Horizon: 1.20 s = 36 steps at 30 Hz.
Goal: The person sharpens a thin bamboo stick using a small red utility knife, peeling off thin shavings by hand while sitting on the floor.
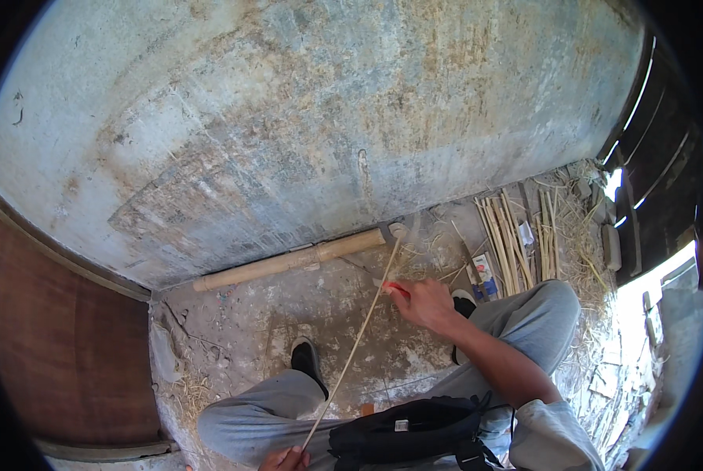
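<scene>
A long, thin bamboo strip (350, 355) slants from beside my lap up past my right hand. At the lower edge, my left hand (285, 459) is closed around its near end, partly cut off by the picture's edge. My right hand (424, 302), farther forward, grips a small red-handled knife (394, 287). Its short blade lies against the strip or very close to it; exact contact is too small to tell. The strip's far end rises beyond the knife toward the wall.
A thick bamboo pole (289, 261) lies along the foot of the stained wall (351, 118). Several split bamboo pieces (508, 239) lie right of my right hand, near a long-bladed tool (468, 255) and a blue-and-white packet (485, 275). A black bag (410, 432) rests on my lap.
</scene>
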{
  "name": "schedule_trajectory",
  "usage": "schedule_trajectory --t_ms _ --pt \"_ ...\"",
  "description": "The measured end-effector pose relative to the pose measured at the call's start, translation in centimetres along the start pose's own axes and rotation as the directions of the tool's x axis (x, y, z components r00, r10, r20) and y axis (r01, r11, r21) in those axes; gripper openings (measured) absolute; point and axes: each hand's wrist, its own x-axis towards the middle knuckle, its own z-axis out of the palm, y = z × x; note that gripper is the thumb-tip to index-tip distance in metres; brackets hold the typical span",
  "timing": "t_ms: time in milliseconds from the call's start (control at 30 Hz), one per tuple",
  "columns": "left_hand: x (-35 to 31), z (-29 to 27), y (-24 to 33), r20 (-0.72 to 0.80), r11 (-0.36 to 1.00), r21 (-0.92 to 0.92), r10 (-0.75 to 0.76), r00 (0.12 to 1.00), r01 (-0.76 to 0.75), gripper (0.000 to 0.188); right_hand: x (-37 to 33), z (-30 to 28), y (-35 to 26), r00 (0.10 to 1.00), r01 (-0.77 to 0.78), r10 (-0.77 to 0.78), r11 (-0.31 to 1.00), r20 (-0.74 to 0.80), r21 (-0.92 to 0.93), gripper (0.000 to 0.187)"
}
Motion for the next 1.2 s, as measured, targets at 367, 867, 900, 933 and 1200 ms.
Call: schedule_trajectory --t_ms 367,867,900,933,1200 --pt "1.2 -8.7 4.1 0.802 -0.063 -0.435 -0.481 0.354 0.898 0.047 0.5 0.3 1.9 0.992 -0.127 0.125 0.989 -0.029 -0.070 0.041" --pt "-0.7 -12.9 4.8 0.857 -0.245 -0.405 -0.436 0.273 0.881 0.045 2.5 2.8 6.2 0.970 -0.240 0.242 0.963 -0.001 -0.122 0.048" --pt "-3.8 -12.8 3.5 0.868 -0.308 -0.388 -0.438 0.233 0.868 0.045 2.7 2.3 6.6 0.970 -0.243 0.245 0.963 0.000 -0.116 0.048" --pt "-5.4 -12.9 2.4 0.880 -0.368 -0.371 -0.434 0.195 0.853 0.045 3.1 1.4 6.8 0.965 -0.261 0.260 0.960 -0.024 -0.107 0.048" --pt "-2.4 -10.4 2.8 0.777 -0.202 -0.508 -0.527 0.345 0.837 0.043 1.2 1.0 2.6 0.967 -0.255 0.256 0.966 -0.003 0.040 0.045"
